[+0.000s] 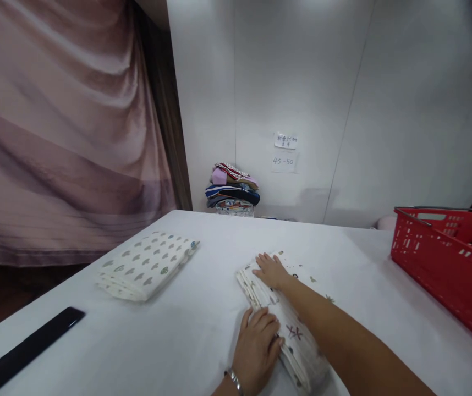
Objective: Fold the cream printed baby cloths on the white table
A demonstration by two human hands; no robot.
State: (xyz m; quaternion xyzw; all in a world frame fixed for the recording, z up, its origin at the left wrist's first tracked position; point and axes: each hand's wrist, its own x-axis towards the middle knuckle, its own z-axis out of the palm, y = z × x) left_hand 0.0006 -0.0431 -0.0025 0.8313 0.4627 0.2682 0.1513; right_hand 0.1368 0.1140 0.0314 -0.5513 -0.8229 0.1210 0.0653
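White soft cloth with small printed motifs, folded into a long bundle [295, 333], lies on the white surface [186, 344], long axis far-left to near-right. Right hand [272, 271]: spread, far end. Left hand [257, 342]: curled, left edge; pinch indeterminable.

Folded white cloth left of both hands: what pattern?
Folded white cloth: rows of small grey shapes, plus a few green and blue motifs. Best in head view.

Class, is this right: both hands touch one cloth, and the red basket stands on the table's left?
Wrong side: the head view shows the basket on the right of the table. The left hand and right hand do touch one cloth.
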